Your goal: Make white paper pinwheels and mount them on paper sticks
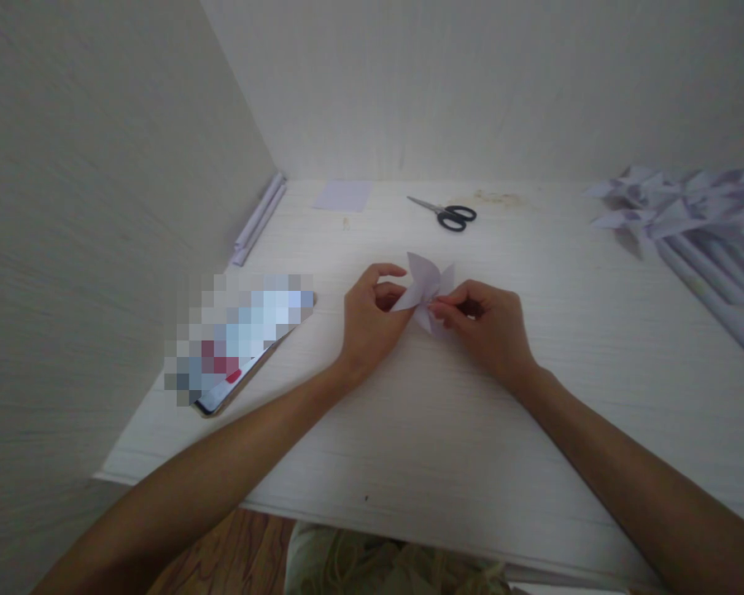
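Observation:
A pale lilac paper pinwheel (424, 279) with pointed, curled blades is held just above the white table, between my two hands. My left hand (375, 318) grips it from the left, its fingers curved and partly hidden behind the paper. At the pinwheel's centre, my right hand (487, 326) is closed in a pinch with thumb and forefinger. Whether something small sits in that pinch is too fine to make out. Black-handled scissors (451, 216) lie beyond the hands, their blades pointing left.
Two rolled paper sticks (259, 219) lie along the left wall, near a flat lilac paper square (343, 196). A phone (248, 347) with a blurred screen rests at left. Several finished pinwheels (682, 202) on paper sticks are piled at far right. Walls border the table (360, 446).

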Demonstrator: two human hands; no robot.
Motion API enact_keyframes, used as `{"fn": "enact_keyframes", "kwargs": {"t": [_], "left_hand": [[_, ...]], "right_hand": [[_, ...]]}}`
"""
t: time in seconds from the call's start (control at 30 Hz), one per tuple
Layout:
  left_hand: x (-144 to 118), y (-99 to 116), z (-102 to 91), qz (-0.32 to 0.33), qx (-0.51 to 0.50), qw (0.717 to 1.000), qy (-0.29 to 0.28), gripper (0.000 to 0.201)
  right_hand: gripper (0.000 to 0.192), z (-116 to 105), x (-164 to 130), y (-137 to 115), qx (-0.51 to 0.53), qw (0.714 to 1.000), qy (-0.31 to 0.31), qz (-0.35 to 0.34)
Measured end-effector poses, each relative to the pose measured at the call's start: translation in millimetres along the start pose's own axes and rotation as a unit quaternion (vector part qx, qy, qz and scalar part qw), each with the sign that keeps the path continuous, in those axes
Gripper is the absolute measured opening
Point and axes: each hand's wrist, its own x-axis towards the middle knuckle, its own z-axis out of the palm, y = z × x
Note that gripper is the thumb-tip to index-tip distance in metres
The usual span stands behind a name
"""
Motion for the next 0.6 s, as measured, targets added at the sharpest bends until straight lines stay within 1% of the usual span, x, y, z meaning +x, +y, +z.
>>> {"fn": "enact_keyframes", "kwargs": {"t": [0.1,0.2,0.3,0.47,0.53,0.6], "left_hand": [[-0.6,0.7,0.3,-0.005,0.005,1.0,-0.003,0.029],[-1.1,1.4,0.6,-0.006,0.012,1.0,-0.009,0.031],[-1.1,1.2,0.8,-0.007,0.011,1.0,-0.013,0.032],[0.0,-0.5,0.7,0.0,0.005,1.0,-0.005,0.029],[0.1,-0.4,0.7,-0.001,0.005,1.0,-0.002,0.028],[0.0,0.2,0.9,-0.005,0.004,1.0,-0.003,0.028]], "right_hand": [[0.021,0.2,0.4,-1.0,0.016,0.999,0.003,0.033],[0.026,-0.3,1.3,-2.5,0.01,0.999,0.009,0.034],[0.023,-0.8,1.6,-2.9,0.0,1.0,0.013,0.018],[0.014,-0.4,0.3,-1.3,-0.001,0.999,0.012,-0.051],[0.012,-0.3,0.0,-1.1,0.003,0.999,0.005,-0.054],[0.011,-0.4,0.1,-1.4,0.012,0.999,0.002,-0.034]]}}
